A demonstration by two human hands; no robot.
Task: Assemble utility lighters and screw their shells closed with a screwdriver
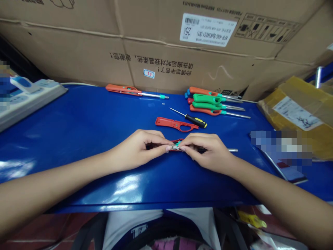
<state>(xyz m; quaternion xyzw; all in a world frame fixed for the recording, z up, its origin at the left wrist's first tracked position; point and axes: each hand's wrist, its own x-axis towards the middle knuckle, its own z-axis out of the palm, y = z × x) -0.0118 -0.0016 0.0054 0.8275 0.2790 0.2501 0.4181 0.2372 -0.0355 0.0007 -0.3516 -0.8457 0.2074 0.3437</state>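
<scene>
Thumb and fingertips pinched, my left hand (144,147) grips the left end of a small silvery part (173,147). From the other side my right hand (212,151) pinches in at the part's right end, close to a teal piece (178,142). Beneath the fingers lies an opened red lighter body, mostly hidden; its metal tube (233,150) sticks out past my right hand. Just behind my hands rests a loose red casing half (171,123) with a trigger opening. A black and yellow screwdriver (195,119) lies behind that casing half, its tip pointing left.
Several long-necked lighters (208,100) are piled at the back right. An orange lighter (125,89) lies at the back left. A power strip (28,97) is at the left, a large cardboard box (91,52) behind, and a taped parcel (293,90) and phone-like slab (286,166) at the right.
</scene>
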